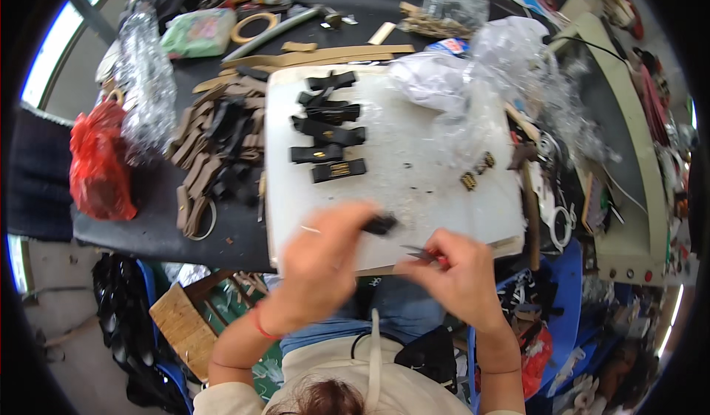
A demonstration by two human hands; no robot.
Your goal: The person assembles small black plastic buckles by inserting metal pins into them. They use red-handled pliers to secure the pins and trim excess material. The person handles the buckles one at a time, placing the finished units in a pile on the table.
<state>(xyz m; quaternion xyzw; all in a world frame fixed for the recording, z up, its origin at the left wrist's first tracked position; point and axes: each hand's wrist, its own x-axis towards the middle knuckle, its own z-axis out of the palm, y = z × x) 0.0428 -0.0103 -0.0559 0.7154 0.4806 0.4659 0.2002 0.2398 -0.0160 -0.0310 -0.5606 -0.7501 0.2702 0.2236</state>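
Note:
Over the near edge of a white board (399,201), my left hand (322,256) is closed on a short black strap piece (380,224), blurred by motion. To its right, my right hand (455,271) grips small scissors (425,254) with dark blades and a red handle. The blades point left, toward the strap, with a gap between. Several folded black straps with gold-coloured fittings, one of them the nearest strap (339,170), lie in a column on the board's left half. Small dark-and-gold metal pieces (477,172) rest on the right side.
Brown and black strap loops (203,152) are heaped left of the board, near a red plastic bag (102,164). Clear plastic bags (481,67) cover the far right corner. A tape roll (254,27) and long tan strips (333,55) lie beyond the board.

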